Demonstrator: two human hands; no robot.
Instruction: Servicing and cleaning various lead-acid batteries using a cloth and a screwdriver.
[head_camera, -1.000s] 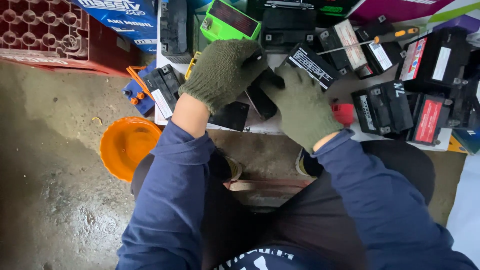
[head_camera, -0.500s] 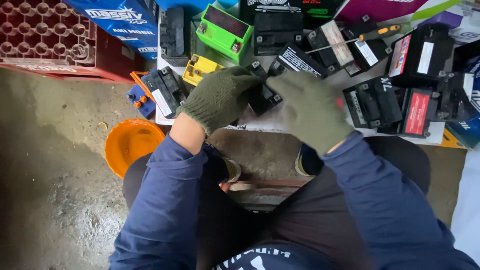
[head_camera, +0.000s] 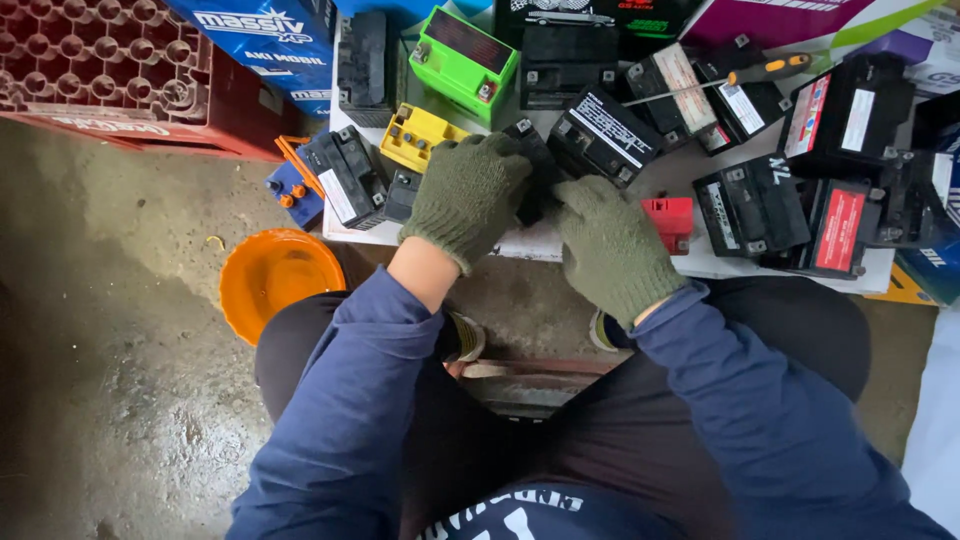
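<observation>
Black battery (head_camera: 537, 165) mostly hidden beneath both gloved hands.

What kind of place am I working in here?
Probably a battery repair or recycling workshop: many small black batteries on a low white board, a screwdriver, a bare concrete floor.

Battery workshop: stacked batteries (head_camera: 750, 205) (stained concrete floor (head_camera: 110, 330)).

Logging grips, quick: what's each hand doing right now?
Left hand: closed on the black battery.
Right hand: resting on the same battery; grip cannot be told.
</observation>
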